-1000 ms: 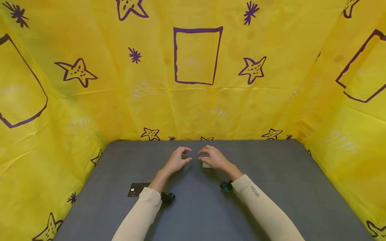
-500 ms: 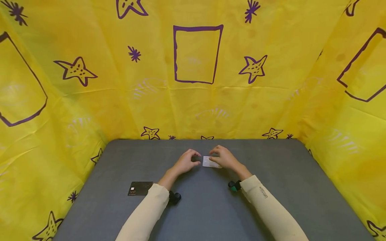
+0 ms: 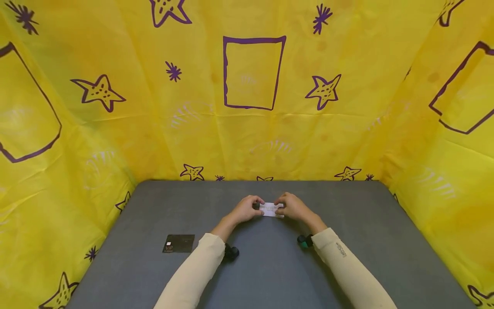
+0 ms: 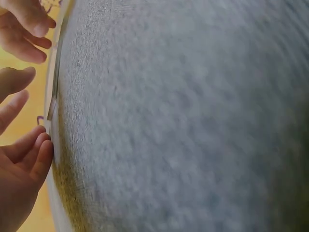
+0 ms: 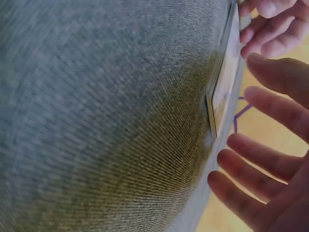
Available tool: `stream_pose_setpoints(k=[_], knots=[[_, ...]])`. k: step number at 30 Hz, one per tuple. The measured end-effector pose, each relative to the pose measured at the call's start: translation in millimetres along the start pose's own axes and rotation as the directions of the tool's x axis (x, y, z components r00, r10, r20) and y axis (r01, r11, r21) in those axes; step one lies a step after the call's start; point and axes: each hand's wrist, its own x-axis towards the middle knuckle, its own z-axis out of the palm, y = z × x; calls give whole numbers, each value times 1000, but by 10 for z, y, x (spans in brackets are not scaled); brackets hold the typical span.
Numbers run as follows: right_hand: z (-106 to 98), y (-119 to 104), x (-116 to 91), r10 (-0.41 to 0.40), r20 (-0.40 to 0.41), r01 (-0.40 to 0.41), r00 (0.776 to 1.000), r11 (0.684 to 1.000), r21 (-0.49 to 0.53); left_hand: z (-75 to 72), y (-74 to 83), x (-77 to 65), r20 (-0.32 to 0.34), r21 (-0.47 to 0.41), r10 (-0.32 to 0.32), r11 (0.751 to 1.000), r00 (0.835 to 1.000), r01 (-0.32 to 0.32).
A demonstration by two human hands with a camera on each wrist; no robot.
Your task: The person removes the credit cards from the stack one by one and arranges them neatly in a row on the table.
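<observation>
A white printed card (image 3: 269,209) lies flat near the back of the table, its edge looking layered like a thin stack in the right wrist view. My left hand (image 3: 244,210) is at its left end, thumb and fingertips close to the corners. Over the card's right part hovers my right hand (image 3: 295,207), thumb and fingers bent apart. The right wrist view shows the right hand's fingers (image 5: 256,154) spread beside the card (image 5: 224,87). In the left wrist view, the left thumb (image 4: 17,79) stands off the card's edge.
A black card marked VIP (image 3: 179,243) lies on the grey table (image 3: 270,279), left of my left forearm. Yellow fabric (image 3: 251,141) with purple drawings encloses the back and sides. Each wrist wears a small dark camera.
Both hands have shifted right. The left has come up to the white card's left end, and the right has drawn back, uncovering more of the card, which stays in place.
</observation>
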Motion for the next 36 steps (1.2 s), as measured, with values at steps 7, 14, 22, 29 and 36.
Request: stream_pose_setpoints(k=[7, 14, 22, 29, 36], knots=[[78, 10, -24, -3, 43, 4, 999, 999, -41, 86, 18, 44, 13, 85, 42, 995, 999, -43], [111, 24, -15, -61, 67, 66, 996, 995, -81, 138, 6, 40, 68, 225, 64, 971, 996, -78], [47, 68, 22, -83, 93, 89, 992, 994, -59, 115, 24, 78, 85, 258, 58, 963, 995, -78], [3, 60, 43, -83, 89, 89, 993, 994, -70, 80, 38, 73, 85, 278, 97, 953, 992, -117], [-3, 94, 38, -100, 84, 106, 991, 992, -74, 75, 68, 75, 82, 269, 106, 955, 991, -125]])
